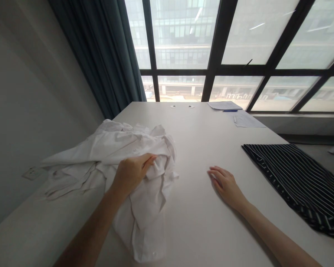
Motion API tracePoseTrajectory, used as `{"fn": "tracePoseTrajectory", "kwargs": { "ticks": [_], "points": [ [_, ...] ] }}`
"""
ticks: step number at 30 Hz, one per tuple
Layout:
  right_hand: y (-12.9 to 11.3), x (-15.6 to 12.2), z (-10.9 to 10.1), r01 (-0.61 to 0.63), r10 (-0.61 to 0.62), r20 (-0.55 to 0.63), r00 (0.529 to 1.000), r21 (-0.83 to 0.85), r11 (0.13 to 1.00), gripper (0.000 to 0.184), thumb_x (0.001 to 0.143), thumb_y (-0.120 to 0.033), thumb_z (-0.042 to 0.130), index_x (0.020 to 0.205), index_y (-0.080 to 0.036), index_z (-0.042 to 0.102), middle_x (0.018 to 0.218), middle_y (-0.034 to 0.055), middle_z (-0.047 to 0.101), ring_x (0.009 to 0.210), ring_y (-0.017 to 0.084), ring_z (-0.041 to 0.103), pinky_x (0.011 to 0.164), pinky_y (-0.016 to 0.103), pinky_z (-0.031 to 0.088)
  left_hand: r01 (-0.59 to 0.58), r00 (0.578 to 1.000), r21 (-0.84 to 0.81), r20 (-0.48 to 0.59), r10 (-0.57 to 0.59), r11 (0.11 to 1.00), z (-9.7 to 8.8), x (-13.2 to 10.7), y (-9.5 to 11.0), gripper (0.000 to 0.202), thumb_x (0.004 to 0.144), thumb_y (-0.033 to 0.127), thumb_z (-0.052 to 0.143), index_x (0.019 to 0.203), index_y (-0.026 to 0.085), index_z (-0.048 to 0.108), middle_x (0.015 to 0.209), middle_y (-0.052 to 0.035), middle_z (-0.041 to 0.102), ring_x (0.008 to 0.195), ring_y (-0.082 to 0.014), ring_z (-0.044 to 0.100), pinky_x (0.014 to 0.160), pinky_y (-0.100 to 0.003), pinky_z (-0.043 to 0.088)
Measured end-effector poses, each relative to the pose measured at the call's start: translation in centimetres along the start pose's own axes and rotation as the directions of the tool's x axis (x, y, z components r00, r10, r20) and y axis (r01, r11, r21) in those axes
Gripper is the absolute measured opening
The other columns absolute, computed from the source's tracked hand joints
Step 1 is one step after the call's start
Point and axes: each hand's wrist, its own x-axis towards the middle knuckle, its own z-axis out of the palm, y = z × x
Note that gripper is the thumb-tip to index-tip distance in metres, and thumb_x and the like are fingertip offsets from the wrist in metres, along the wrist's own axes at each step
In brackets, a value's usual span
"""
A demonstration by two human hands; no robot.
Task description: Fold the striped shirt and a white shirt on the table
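A crumpled white shirt [105,155] lies on the left part of the white table [195,148]. My left hand [132,172] is closed, its fingers pinching a fold of the shirt near the garment's right side. My right hand [225,183] rests flat on the bare tabletop with the fingers stretched out and nothing in it, a short way to the right of the shirt.
A folded black garment with white stripes [297,181] lies at the table's right edge. Sheets of paper [224,105] and a blue pen [230,110] sit at the far side, near the window. A dark curtain [100,52] hangs at the left.
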Motion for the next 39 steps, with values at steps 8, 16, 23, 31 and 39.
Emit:
{"fn": "tracePoseTrajectory", "kwargs": {
  "ticks": [8, 16, 23, 31, 39],
  "points": [
    [-0.1, 0.0, 0.0, -0.012, 0.012, -0.002, 1.000, 0.009, 1.000, 0.030, 0.092, -0.022, 0.044, 0.114, -0.024, 0.064, 0.125, 0.0091, 0.066, 0.122, 0.026, 0.056, 0.102, 0.049, 0.042, -0.080, 0.996, 0.131, 0.038, 0.076, 0.988, 0.9, 1.1, -6.2, 0.038, 0.093, 0.035, 0.055, 0.126, 0.019, 0.060, 0.136, -0.0112, 0.058, 0.128, -0.0304, 0.051, 0.106, -0.047, 0.038],
    [-0.3, 0.2, -0.4, -0.038, 0.038, -0.001, 0.999, 0.097, 0.995, 0.030, 0.093, -0.028, 0.044, 0.115, -0.025, 0.064, 0.125, 0.0090, 0.066, 0.121, 0.026, 0.057, 0.103, 0.049, 0.041, -0.060, 0.996, 0.106, -0.061, 0.067, 0.993, 2.3, 0.4, -6.4, 0.029, 0.096, 0.017, 0.040, 0.106, 0.017, 0.068, 0.104, -0.0083, 0.074, 0.100, -0.0265, 0.068, 0.097, -0.043, 0.047],
    [-3.3, 1.1, -1.6, -0.228, 0.124, 0.249, 0.961, 0.452, 0.863, 0.042, 0.094, -0.045, 0.046, 0.130, -0.026, 0.053, 0.134, 0.0110, 0.060, 0.125, 0.026, 0.054, 0.107, 0.048, 0.040, -0.239, 0.944, 0.131, -0.200, 0.262, 0.962, 1.5, 0.2, -2.0, 0.027, 0.096, 0.016, 0.040, 0.098, 0.017, 0.067, 0.090, -0.0062, 0.074, 0.083, -0.0221, 0.070, 0.081, -0.034, 0.055],
    [-7.3, 5.6, -2.7, -0.380, 0.199, 0.324, 0.925, 0.780, 0.497, 0.057, 0.086, -0.058, 0.056, 0.130, -0.022, 0.053, 0.129, 0.0112, 0.062, 0.120, 0.028, 0.055, 0.103, 0.045, 0.042, -0.450, 0.871, -0.007, -0.223, 0.438, 0.893, 2.9, -1.3, 3.9, 0.024, 0.097, 0.012, 0.041, 0.099, 0.017, 0.065, 0.088, -0.0044, 0.073, 0.084, -0.0162, 0.071, 0.093, -0.030, 0.052],
    [-4.7, 6.0, -3.0, -0.413, 0.282, 0.320, 0.905, 0.823, 0.391, 0.043, 0.075, -0.058, 0.069, 0.092, -0.018, 0.071, 0.088, 0.0054, 0.071, 0.084, 0.022, 0.061, 0.081, 0.037, 0.050, -0.261, 0.951, -0.212, 0.108, 0.288, 0.942, 1.2, 0.0, 1.9, 0.034, 0.101, 0.036, 0.039, 0.122, 0.021, 0.062, 0.114, -0.0063, 0.072, 0.103, -0.0194, 0.068, 0.088, -0.031, 0.053]
  ]
}}
